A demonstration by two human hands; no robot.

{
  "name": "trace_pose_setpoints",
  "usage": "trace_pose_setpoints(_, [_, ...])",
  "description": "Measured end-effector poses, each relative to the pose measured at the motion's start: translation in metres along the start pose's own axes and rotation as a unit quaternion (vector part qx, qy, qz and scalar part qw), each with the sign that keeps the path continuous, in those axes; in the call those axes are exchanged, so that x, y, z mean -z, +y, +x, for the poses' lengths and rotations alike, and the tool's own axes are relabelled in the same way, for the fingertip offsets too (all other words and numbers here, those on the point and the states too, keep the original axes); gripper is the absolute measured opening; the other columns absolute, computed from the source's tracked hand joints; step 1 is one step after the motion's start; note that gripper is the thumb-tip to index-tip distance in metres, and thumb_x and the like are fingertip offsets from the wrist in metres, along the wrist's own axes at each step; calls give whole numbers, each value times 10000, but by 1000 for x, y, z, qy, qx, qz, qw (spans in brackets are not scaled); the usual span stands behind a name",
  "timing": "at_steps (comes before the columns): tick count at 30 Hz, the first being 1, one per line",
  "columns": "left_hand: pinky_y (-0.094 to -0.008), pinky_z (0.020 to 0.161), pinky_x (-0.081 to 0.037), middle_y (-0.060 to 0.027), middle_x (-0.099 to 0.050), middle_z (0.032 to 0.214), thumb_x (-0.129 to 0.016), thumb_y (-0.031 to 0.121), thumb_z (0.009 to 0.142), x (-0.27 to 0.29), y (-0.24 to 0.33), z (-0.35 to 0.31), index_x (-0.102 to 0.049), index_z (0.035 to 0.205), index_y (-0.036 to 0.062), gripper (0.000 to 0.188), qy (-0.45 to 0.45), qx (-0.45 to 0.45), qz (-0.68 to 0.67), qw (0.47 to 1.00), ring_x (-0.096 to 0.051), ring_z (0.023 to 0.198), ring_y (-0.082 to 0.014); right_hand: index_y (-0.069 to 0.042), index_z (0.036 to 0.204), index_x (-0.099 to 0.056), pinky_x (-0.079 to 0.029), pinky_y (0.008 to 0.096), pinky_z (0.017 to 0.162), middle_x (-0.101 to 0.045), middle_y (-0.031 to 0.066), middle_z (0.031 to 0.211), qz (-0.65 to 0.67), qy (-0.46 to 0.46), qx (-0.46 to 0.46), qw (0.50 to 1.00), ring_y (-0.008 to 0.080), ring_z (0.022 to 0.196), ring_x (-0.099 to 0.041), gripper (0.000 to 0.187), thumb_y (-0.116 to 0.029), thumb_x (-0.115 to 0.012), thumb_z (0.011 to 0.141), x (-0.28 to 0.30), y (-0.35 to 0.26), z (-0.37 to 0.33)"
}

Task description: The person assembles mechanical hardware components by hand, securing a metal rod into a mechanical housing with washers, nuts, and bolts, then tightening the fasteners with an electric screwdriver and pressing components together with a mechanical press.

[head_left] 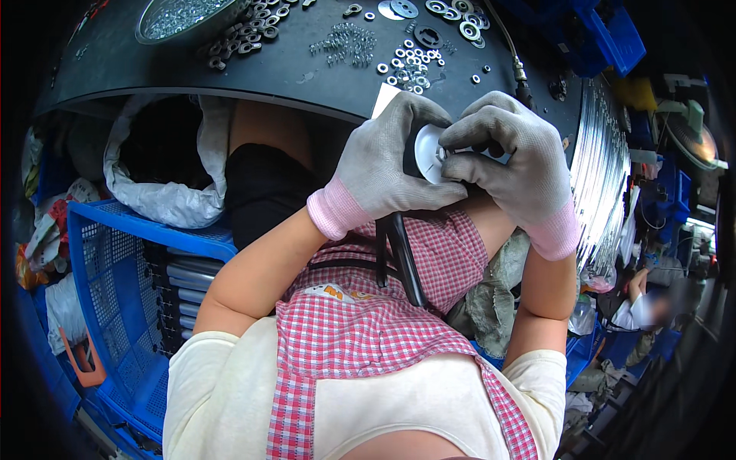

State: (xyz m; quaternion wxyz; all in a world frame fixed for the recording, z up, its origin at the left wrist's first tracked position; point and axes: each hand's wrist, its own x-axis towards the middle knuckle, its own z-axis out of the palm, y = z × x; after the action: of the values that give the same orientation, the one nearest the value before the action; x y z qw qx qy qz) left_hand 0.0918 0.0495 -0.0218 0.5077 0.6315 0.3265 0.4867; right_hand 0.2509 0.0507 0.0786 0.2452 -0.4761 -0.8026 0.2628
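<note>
In front of my lap, both my hands wear grey gloves with pink cuffs. My left hand (383, 161) is closed around a pale round disc (427, 153), which stands nearly on edge between thumb and fingers. Two black handle-like bars (404, 264) hang below that hand, one longer and thicker; whether they join the disc is hidden. With thumb and fingertips, my right hand (517, 146) pinches a small metal piece (441, 154) against the middle of the disc. The fingers cover most of that piece. A dark part behind the right fingers is barely visible.
On the dark table (291, 77) lie small springs (345, 44), ring-shaped nuts (414, 65), metal links (245, 34) and washers (464, 19). A bowl of small parts (180, 19) stands far left. Long metal rods (602, 176) lie at right; a blue crate (115, 284) stands left.
</note>
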Motion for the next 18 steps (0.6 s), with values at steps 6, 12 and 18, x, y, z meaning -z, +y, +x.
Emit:
trace_pose_setpoints(6, [-320,795,-533,-94,-643,968,-874,366,568,-3,-7,-1,-532,1081,60,688,38,-51,26,998,-666,885,-223,-14,787,-667,-499,301,655,-602,76,777,-71,-40,-1,997,202,703,-618,205,-83,-790,637,3,-5,6])
trace_pose_setpoints(12, [-330,776,-542,-104,-645,965,-868,389,574,-4,-7,0,-529,1079,60,692,38,-49,13,998,-674,875,-243,-20,832,-668,-495,293,655,-604,78,786,-51,-65,-39,996,201,706,-616,247,-137,-792,653,4,-6,5])
trace_pose_setpoints(18, [-332,769,-546,-109,-649,964,-863,391,589,-4,-9,1,-529,1081,62,679,44,-77,12,996,-679,861,-245,-20,826,-657,-492,298,651,-602,83,816,-15,-39,9,999,195,715,-610,175,-83,-752,693,1,1,1])
